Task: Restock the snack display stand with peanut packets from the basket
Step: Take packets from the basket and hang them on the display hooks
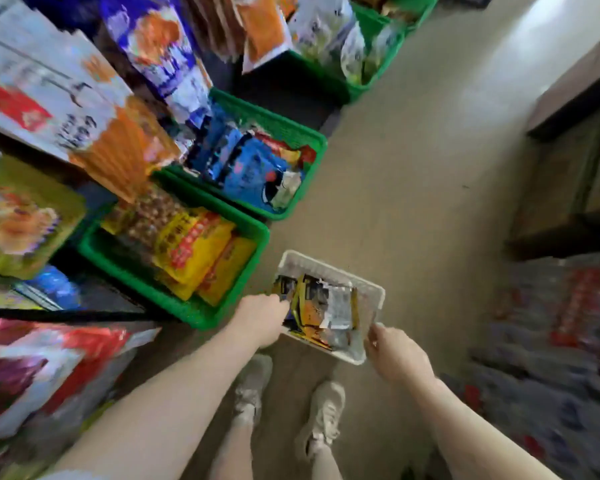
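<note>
head view, left hand [262,315] grasping white basket [373,296] rim, right hand [395,355] likewise, peanut packets [321,310] blurred (labels unreadable)

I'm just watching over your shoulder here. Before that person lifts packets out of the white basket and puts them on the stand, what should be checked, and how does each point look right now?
1. Basket steady: ok. The right hand holds the near right corner of the white basket.
2. Packets left to restock: ok. Yellow and black packets lie in the basket.
3. Grip on a packet: cannot tell. The left hand reaches into the basket's left side, but blur hides its fingers.
4. Room in the stand: ok. The green bin with yellow packets shows a bare patch at its left.
5. Matching product: cannot tell. Labels are too blurred.
6. Footing: ok. Both shoes are flat on the floor.
</note>
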{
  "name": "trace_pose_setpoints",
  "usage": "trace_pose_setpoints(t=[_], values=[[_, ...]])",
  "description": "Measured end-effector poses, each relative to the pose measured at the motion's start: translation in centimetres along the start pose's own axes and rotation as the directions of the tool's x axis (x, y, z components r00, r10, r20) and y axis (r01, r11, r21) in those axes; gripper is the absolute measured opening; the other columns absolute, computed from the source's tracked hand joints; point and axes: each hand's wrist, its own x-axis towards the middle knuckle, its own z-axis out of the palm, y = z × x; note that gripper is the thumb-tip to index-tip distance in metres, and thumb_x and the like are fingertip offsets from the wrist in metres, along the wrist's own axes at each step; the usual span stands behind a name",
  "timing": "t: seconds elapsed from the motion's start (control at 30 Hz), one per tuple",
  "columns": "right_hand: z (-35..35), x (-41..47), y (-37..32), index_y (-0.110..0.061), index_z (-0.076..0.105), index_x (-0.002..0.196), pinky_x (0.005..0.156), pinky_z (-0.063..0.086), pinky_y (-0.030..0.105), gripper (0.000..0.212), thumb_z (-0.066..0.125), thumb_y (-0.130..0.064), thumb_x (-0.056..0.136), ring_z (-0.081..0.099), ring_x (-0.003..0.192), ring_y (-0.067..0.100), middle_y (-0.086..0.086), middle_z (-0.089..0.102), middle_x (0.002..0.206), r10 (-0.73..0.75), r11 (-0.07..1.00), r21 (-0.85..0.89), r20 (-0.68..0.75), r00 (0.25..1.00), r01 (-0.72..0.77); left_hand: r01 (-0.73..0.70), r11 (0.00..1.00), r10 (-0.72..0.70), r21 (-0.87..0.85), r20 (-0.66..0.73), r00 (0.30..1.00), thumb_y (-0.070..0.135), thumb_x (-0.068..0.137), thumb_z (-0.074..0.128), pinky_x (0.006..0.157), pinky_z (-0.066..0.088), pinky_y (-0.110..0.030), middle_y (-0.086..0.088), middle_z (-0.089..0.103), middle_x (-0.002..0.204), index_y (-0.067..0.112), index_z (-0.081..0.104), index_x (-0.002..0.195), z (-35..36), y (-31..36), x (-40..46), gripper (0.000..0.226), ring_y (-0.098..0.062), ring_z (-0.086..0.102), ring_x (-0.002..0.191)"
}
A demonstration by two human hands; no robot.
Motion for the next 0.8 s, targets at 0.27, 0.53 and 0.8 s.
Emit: trace_pose_setpoints(t=[0.27,0.53,0.8], values=[[17.1,19.1,4.5,-0.012,0.049,0.114,0.081,0.047,0.038,0.024,0.036,-0.02,0.095,0.054,0.11,0.031,0.013,0.056,0.12,0.0,1.0,0.019,0.111,0.994,-0.002,-0.083,0.991,0.066,0.101,0.158,0.985,0.01,0.091,0.041,0.086,0.045,-0.04,-0.01,0.05,0.124,0.011,0.043,0.121,17.0,-0.1,18.9,0.031,-0.029,0.052,0.115],[23.7,35.6,3.2,-0.014,0.019,0.146,0.114,0.025,0.045,0.063,0.038,0.005,0.089,0.019,0.143,0.031,0.011,0.018,0.156,-0.098,0.992,-0.077,0.02,0.995,0.099,-0.035,0.996,0.044,-0.079,0.114,0.993,0.013,0.092,0.042,0.073,0.048,-0.034,-0.007,0.046,0.123,0.012,0.038,0.126,26.6,-1.7,27.8,0.034,-0.024,0.047,0.111],[24.6,37.7,7.5,-0.014,0.044,0.125,0.097,0.043,0.041,0.057,0.069,-0.035,0.078,0.049,0.115,0.028,0.01,0.053,0.129,-0.065,0.993,-0.087,0.192,0.979,0.083,0.013,0.986,0.008,-0.165,0.127,0.992,0.01,0.092,0.043,0.08,0.048,-0.035,-0.012,0.046,0.125,0.009,0.033,0.131,29.3,-1.5,30.6,0.04,-0.027,0.048,0.11]])
